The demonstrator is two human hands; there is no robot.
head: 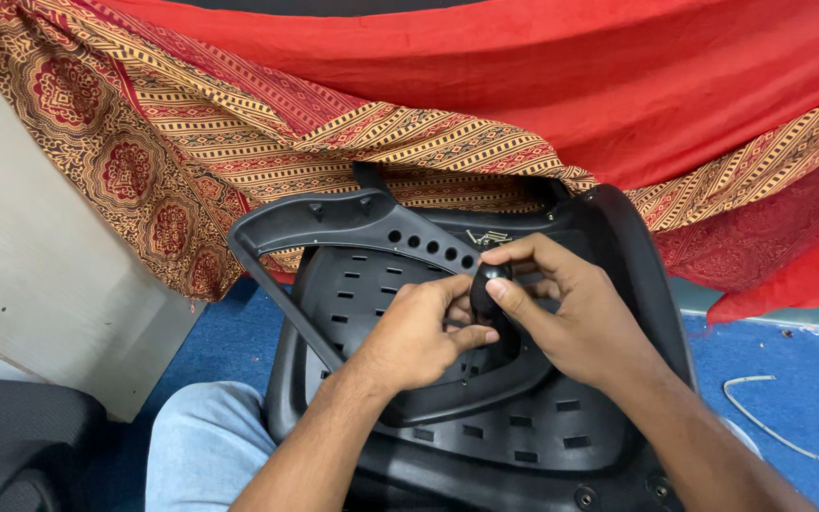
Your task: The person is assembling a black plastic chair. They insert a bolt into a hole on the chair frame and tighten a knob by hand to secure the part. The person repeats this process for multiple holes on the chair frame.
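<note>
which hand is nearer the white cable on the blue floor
Right. The right hand is on the black knob, on the white cable's side; the left hand sits farther away.

Tight above, open at my right

Draped red patterned cloth (485,104) hangs over the black chair shell (637,275); blue floor (789,351) beside it lies open except a thin white strip (770,427).

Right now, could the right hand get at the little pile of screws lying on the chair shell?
Probably yes: the screws lie uncovered just beyond the right hand, though its fingers pinch a small black knob.
</note>
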